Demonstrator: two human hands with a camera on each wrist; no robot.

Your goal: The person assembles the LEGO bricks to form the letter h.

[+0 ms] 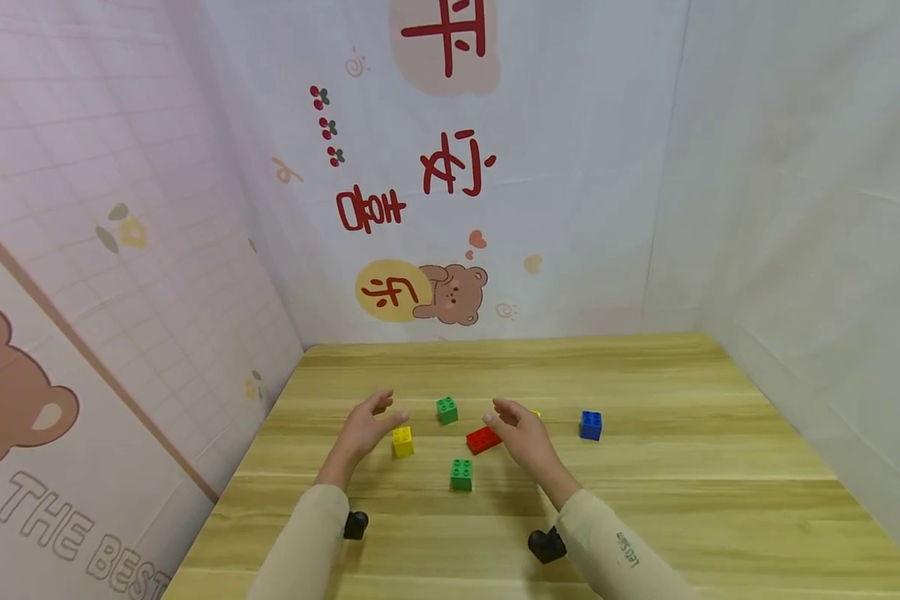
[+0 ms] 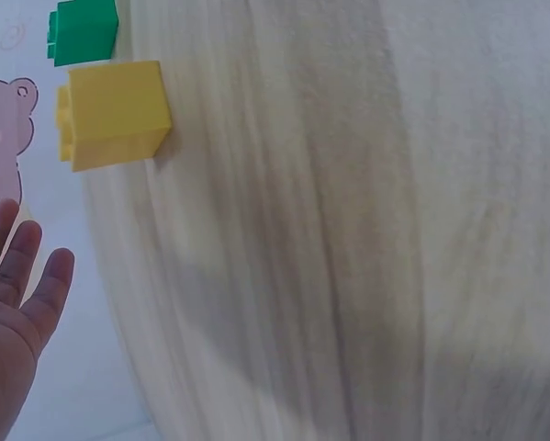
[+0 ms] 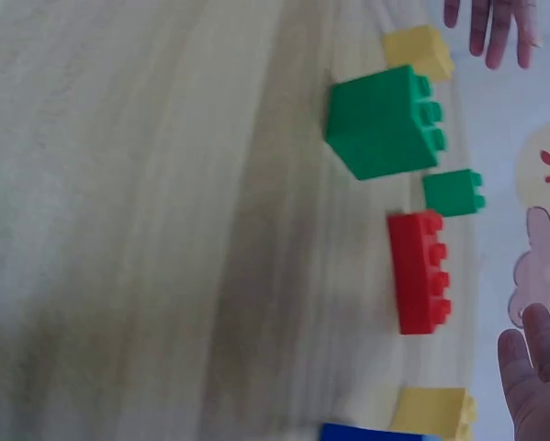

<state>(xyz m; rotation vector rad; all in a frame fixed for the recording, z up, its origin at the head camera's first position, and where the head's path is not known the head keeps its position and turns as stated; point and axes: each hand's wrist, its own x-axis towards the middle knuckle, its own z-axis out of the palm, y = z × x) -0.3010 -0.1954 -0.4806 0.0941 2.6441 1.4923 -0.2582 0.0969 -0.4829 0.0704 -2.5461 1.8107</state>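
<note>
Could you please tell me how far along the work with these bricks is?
Nothing looks done yet: the red brick and near green brick sit apart on the table. Nothing is in hand: the left hand and right hand are empty. Probably everything is left, since the blue brick also stands loose.

On the table [image 1: 682,517]: leftmost brick [image 1: 403,442] just right of the left hand [image 1: 363,427], middle brick [image 1: 483,440] behind and a bit right of the front brick [image 1: 461,475], rightmost brick [image 1: 591,426] out past the right hand [image 1: 527,438].
</note>
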